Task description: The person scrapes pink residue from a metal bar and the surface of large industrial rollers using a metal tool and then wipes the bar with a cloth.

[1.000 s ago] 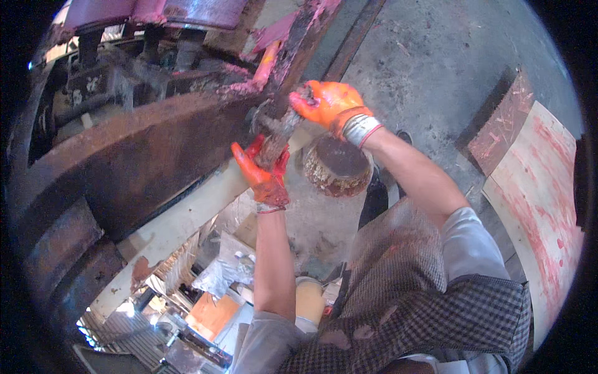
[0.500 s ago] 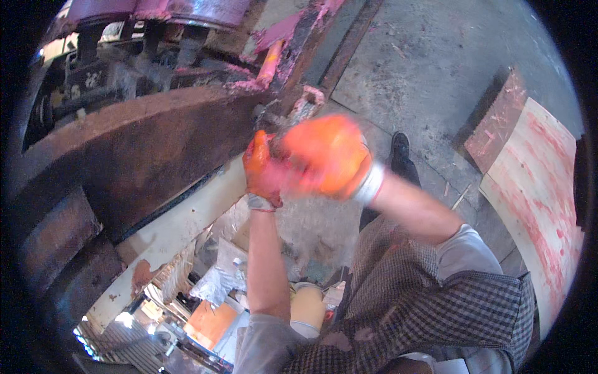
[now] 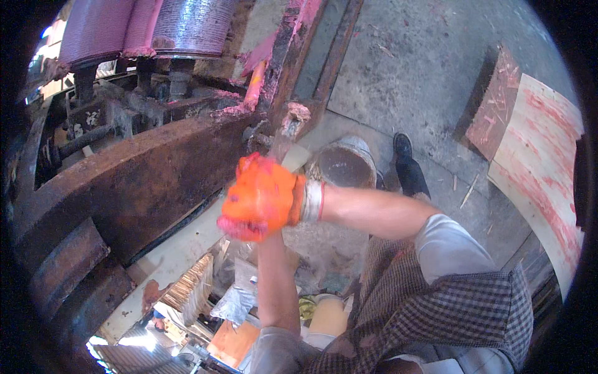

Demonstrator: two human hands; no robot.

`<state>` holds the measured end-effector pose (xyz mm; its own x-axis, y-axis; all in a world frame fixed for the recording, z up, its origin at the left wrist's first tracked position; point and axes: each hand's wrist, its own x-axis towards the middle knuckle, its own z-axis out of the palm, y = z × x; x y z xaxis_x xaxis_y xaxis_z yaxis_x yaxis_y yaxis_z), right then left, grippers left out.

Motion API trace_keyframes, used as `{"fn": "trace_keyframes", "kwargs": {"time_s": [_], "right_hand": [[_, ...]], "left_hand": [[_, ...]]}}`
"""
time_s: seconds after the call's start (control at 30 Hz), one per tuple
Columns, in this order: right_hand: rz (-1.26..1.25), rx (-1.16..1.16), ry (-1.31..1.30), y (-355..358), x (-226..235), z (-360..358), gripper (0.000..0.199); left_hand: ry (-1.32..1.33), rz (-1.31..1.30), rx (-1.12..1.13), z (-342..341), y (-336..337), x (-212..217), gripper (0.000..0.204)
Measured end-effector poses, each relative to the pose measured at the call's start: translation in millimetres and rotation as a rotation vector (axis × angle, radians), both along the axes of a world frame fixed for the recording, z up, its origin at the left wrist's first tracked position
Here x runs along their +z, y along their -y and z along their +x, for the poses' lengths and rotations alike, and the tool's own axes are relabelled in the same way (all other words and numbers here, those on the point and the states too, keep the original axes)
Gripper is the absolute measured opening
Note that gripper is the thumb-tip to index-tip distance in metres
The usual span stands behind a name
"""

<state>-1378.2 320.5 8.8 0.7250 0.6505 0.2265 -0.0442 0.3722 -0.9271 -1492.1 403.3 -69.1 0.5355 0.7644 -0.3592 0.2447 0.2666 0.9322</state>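
Observation:
My right hand (image 3: 268,198), in an orange glove with pink smears and a white cuff, is closed in front of the machine's rusty side frame (image 3: 140,168). Whatever its fingers hold, if anything, stays hidden. Behind it, my left hand is almost wholly covered; its bare forearm (image 3: 278,280) rises from below to meet the right glove. The two hands are together or nearly touching. Just above them, a pink-caked metal end (image 3: 297,114) juts from the machine's corner. A bucket (image 3: 372,159) with a dirty rim stands beyond my right wrist.
Pink-coated rollers (image 3: 99,31) and a shiny roller (image 3: 194,28) sit at upper left. An orange-yellow bar (image 3: 255,84) leans by the pink-smeared edge. Red-streaked sheets (image 3: 539,162) lie at right on the concrete floor (image 3: 417,68). Clutter and a cream-coloured container (image 3: 328,315) are below.
My right hand has moved left and down, across my left hand, which showed before. The bucket behind has come into sight. The view has shifted a little.

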Motion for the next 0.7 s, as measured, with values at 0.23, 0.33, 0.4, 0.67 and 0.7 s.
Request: {"fn": "trace_keyframes", "kwargs": {"time_s": [0.23,0.33,0.4,0.67,0.7], "right_hand": [[0.979,0.306,-1.156,-13.6,-9.8,-57.4,0.072],[1.436,0.331,-1.505,-49.7,-67.0,-62.6,0.078],[1.630,0.451,-1.522,-40.9,-41.1,-73.7,0.077],[0.040,0.034,0.045,-10.4,-33.7,8.9,0.060],[-0.086,-0.030,0.254,-7.0,-34.0,17.9,0.057]], "left_hand": [[0.048,0.002,0.022,3.0,20.6,-8.5,0.049],[0.054,-0.013,0.000,11.2,28.7,-12.4,0.049],[0.057,-0.010,0.018,4.4,24.6,-12.0,0.049],[0.101,0.028,0.066,-5.9,27.5,-15.6,0.051],[0.108,0.009,0.055,-2.0,29.3,-20.7,0.051]]}}
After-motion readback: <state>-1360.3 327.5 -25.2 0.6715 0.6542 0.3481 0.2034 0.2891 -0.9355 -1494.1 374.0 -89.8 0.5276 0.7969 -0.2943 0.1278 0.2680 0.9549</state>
